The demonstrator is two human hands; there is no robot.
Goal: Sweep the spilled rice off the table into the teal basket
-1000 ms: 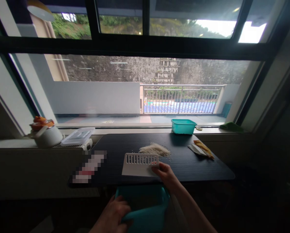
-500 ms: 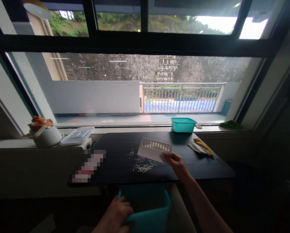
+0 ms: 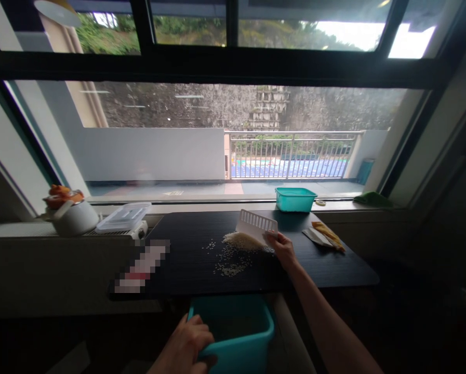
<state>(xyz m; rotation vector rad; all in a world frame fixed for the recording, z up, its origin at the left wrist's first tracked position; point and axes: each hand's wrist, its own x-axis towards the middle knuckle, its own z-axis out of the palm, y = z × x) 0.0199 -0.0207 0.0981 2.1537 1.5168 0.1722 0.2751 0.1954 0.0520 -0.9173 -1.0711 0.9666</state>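
Scraper [image 3: 251, 230] moved forward, slots [image 3: 256, 221] up, long axis sideways, right fingers [image 3: 284, 240] pinching it, left fingers [image 3: 199, 328] gripping tub [image 3: 243, 351]

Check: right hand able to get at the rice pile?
Likely yes: the right hand holds the slotted white scraper at the far side of the rice pile, with nothing visible between.

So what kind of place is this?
Probably a room corner by a big window, though I can't tell if it's a home or a school. A dark table stands by the sill, and a metal railing shows outside through the glass.
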